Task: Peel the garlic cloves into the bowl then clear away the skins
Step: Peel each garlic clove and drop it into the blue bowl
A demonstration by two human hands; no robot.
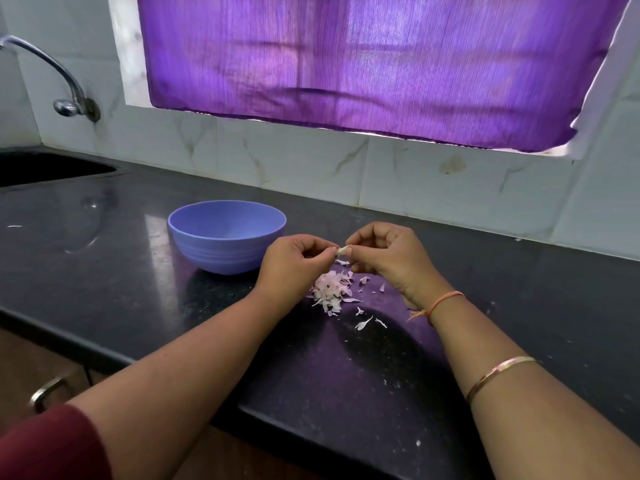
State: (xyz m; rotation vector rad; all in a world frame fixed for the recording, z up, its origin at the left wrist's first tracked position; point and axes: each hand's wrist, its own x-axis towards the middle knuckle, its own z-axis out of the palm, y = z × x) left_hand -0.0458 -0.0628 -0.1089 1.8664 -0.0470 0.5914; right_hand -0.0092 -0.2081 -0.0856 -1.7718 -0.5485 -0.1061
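A small garlic clove (342,250) is pinched between the fingertips of my left hand (294,263) and my right hand (388,258), held above the counter. Directly below them lies a pile of pale garlic skins (330,291), with loose flakes scattered toward the right and the front. The blue-violet bowl (227,233) stands just left of my left hand; its inside is mostly hidden from this angle.
The dark stone counter (138,271) runs left to a sink (52,166) with a wall tap (69,95) above it. A tiled wall and a purple curtain (363,64) close the back. A drawer handle (48,389) shows below the counter's front edge.
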